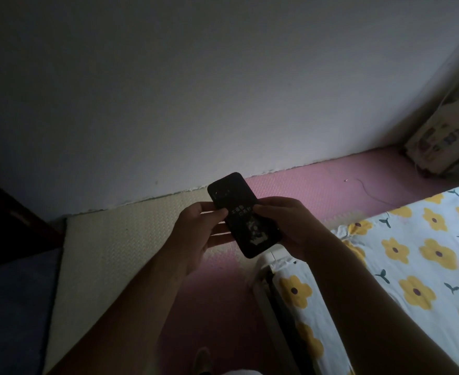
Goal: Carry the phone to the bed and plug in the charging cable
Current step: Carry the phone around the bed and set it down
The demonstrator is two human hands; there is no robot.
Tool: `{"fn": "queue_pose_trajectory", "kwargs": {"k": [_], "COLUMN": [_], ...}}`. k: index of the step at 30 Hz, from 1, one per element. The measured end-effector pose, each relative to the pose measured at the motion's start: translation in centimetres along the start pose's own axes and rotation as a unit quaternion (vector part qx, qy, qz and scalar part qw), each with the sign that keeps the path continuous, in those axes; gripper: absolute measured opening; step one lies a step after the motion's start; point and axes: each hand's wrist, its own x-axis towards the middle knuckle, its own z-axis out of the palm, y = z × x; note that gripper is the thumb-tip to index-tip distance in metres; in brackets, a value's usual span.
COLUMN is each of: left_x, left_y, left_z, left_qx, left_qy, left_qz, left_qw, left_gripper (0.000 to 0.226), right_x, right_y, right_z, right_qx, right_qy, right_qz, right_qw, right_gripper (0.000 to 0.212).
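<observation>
A black phone (pixel 233 201) with a printed case is held in the air in front of me, above the floor near the corner of the bed. My left hand (pixel 201 228) grips its left edge from below. My right hand (pixel 288 223) grips its right edge. The bed (pixel 412 266), covered with a white sheet with yellow flowers, fills the lower right. A thin white charging cable (pixel 369 190) lies on the pink floor mat beyond the bed, its free end near the wall.
Pink floor mat (pixel 304 182) and cream floor mat (pixel 114 247) cover the ground along a pale wall (pixel 196 90). A cream box-like object (pixel 445 136) leans in the far right corner. Dark furniture (pixel 3 226) stands at the left.
</observation>
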Motion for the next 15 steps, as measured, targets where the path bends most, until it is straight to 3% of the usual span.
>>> {"fn": "queue_pose_trajectory", "kwargs": {"k": [15], "left_x": [13.7], "left_y": [5.3], "left_z": [-1.7], "left_qx": [0.014], "left_qy": [-0.026], "left_qz": [-0.025], "left_qw": [0.999], "left_gripper": [0.022], "right_x": [13.0], "right_y": [-4.6], "right_z": [0.5], "right_qx": [0.038], "right_qy": [0.01], "right_qz": [0.002], "right_qw": [0.999], "right_gripper": [0.021]}}
